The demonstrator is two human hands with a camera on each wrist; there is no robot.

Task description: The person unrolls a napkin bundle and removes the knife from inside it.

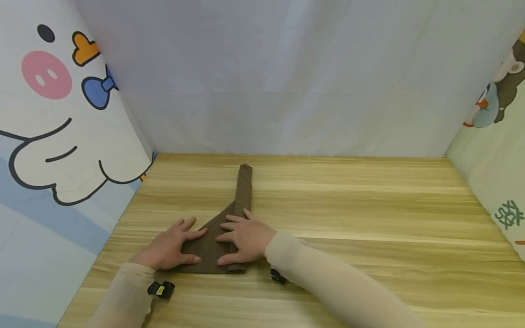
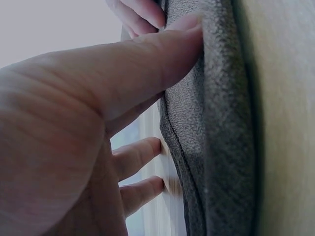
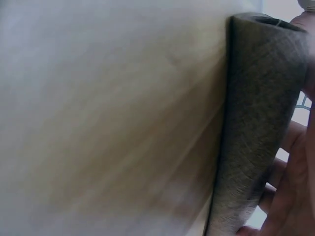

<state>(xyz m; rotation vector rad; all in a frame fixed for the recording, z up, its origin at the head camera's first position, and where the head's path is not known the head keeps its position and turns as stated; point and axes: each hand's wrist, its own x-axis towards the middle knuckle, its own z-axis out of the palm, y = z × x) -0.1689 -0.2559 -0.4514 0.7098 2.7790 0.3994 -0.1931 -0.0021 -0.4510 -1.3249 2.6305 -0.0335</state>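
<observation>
A dark brown cloth (image 1: pixel 207 248) lies on the table, its left part a flat triangle and its right edge a narrow roll (image 1: pixel 244 189) that reaches toward the back. My left hand (image 1: pixel 170 246) rests at the triangle's left side with fingers spread; thumb and index finger touch the cloth. Across the lower part of the roll lies my right hand (image 1: pixel 248 237), its fingers spread onto the flat cloth. The left wrist view shows the thumb (image 2: pixel 147 59) pressing on the layered cloth. In the right wrist view the roll's (image 3: pixel 261 98) hollow end shows.
The wood-grain table (image 1: pixel 369 218) extends to the right of the cloth. A pale curtain (image 1: pixel 287 82) hangs along the back edge, with printed cartoon sheets at the left (image 1: pixel 49 136) and right (image 1: pixel 492 150). Each wrist wears a small black camera.
</observation>
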